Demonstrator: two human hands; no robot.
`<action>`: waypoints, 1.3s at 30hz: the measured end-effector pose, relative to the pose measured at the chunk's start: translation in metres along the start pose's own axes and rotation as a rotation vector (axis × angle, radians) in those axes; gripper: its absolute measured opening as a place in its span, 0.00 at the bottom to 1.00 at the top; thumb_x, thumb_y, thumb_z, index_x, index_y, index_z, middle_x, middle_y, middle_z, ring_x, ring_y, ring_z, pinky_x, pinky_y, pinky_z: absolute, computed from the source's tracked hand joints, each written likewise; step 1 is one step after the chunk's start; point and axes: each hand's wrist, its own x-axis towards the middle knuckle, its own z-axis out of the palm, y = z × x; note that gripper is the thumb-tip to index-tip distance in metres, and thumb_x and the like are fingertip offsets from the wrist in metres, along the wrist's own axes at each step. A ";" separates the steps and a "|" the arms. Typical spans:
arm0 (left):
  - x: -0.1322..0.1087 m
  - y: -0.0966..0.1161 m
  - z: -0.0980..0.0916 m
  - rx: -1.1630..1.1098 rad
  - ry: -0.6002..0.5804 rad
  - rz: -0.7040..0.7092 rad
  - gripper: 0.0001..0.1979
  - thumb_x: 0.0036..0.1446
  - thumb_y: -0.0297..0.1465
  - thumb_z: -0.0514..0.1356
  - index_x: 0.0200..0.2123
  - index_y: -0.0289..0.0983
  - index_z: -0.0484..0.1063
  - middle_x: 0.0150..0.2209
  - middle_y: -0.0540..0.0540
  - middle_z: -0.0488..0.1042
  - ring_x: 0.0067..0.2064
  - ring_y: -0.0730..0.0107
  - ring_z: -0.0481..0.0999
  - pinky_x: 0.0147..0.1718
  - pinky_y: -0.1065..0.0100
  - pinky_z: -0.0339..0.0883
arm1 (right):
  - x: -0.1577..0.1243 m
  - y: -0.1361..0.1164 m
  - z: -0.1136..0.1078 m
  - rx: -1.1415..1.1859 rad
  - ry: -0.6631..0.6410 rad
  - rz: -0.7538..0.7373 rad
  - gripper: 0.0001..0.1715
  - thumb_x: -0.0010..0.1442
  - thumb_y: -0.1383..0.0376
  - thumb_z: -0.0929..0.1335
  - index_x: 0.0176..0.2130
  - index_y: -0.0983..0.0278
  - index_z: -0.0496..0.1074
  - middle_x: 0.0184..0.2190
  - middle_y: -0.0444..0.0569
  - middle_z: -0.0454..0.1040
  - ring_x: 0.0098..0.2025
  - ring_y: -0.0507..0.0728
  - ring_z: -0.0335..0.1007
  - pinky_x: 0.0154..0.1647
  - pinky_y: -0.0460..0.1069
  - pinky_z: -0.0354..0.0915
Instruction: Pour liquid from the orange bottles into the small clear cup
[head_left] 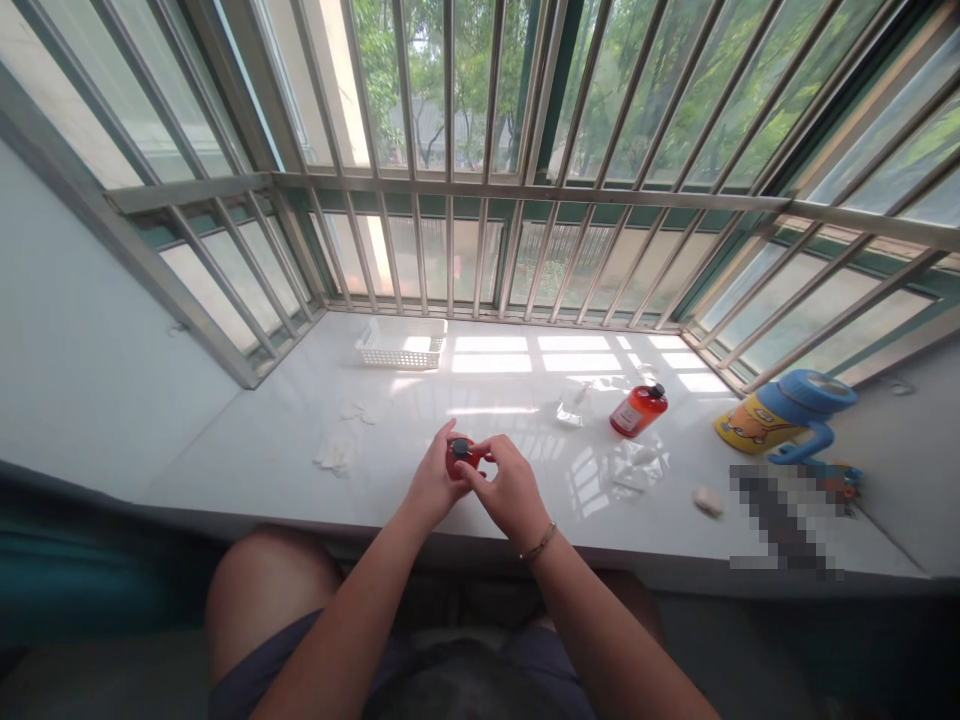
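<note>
Both of my hands meet over a small red bottle with a round black cap (pixel 459 457) just above the front edge of the white tiled sill (pixel 517 510). My left hand (pixel 433 480) grips the red body from the left. My right hand (pixel 510 492) has its fingers on the cap and the bottle's near side, and a thin bracelet circles that wrist. Much of the bottle is hidden by my fingers. To the right, a larger orange-red bottle with a black cap (pixel 639 410) lies on its side.
A white plastic basket (pixel 401 345) stands by the barred window (pixel 450 240). Crumpled white tissues (pixel 336 455) lie left, and a clear plastic wrapper (pixel 636 466) lies right. A yellow cup with a blue lid (pixel 780 412) stands far right, beside a pixelated patch (pixel 780 520).
</note>
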 end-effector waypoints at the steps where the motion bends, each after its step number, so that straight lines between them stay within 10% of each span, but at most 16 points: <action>1: 0.000 -0.002 0.000 -0.023 -0.006 0.008 0.50 0.52 0.35 0.75 0.74 0.45 0.55 0.59 0.38 0.74 0.52 0.53 0.81 0.54 0.48 0.79 | -0.003 -0.001 -0.001 0.018 0.017 0.017 0.06 0.64 0.62 0.75 0.40 0.58 0.75 0.41 0.49 0.77 0.45 0.62 0.75 0.51 0.60 0.75; 6: 0.000 -0.005 0.002 -0.114 -0.022 0.002 0.48 0.54 0.36 0.73 0.74 0.46 0.54 0.63 0.37 0.68 0.53 0.54 0.80 0.48 0.49 0.83 | -0.012 -0.006 -0.002 0.154 -0.072 0.036 0.15 0.66 0.57 0.73 0.48 0.58 0.69 0.60 0.54 0.75 0.65 0.65 0.70 0.65 0.62 0.69; 11: 0.000 -0.003 0.000 0.083 0.024 0.052 0.49 0.52 0.37 0.75 0.73 0.43 0.57 0.59 0.38 0.73 0.58 0.50 0.78 0.60 0.43 0.75 | -0.013 -0.004 -0.002 0.119 0.059 0.129 0.13 0.67 0.55 0.71 0.41 0.58 0.65 0.41 0.48 0.77 0.46 0.61 0.78 0.54 0.59 0.74; 16: 0.000 0.001 0.000 0.181 0.041 0.103 0.47 0.54 0.35 0.74 0.73 0.43 0.56 0.59 0.39 0.74 0.57 0.53 0.78 0.62 0.45 0.71 | -0.014 -0.006 -0.002 0.151 -0.019 0.070 0.16 0.66 0.58 0.71 0.49 0.57 0.64 0.56 0.54 0.76 0.62 0.64 0.73 0.62 0.61 0.71; 21: -0.001 -0.003 0.002 0.184 0.048 0.093 0.47 0.55 0.36 0.74 0.73 0.43 0.55 0.59 0.38 0.74 0.57 0.53 0.78 0.60 0.46 0.72 | -0.015 -0.012 0.000 0.088 0.041 0.105 0.13 0.65 0.59 0.71 0.46 0.58 0.65 0.45 0.50 0.76 0.50 0.62 0.78 0.58 0.61 0.74; 26: 0.000 -0.005 0.006 0.226 0.088 0.106 0.46 0.54 0.33 0.74 0.72 0.43 0.57 0.59 0.39 0.75 0.58 0.52 0.78 0.62 0.45 0.70 | -0.012 -0.009 0.006 0.094 -0.011 0.066 0.18 0.66 0.64 0.70 0.54 0.57 0.64 0.57 0.54 0.75 0.60 0.63 0.74 0.59 0.60 0.73; 39: -0.021 -0.010 0.034 0.247 0.154 0.176 0.48 0.52 0.34 0.76 0.72 0.43 0.57 0.58 0.39 0.76 0.57 0.51 0.79 0.58 0.48 0.73 | -0.016 0.005 -0.014 -0.057 0.065 0.109 0.14 0.62 0.61 0.72 0.37 0.57 0.61 0.36 0.45 0.73 0.38 0.58 0.71 0.35 0.51 0.68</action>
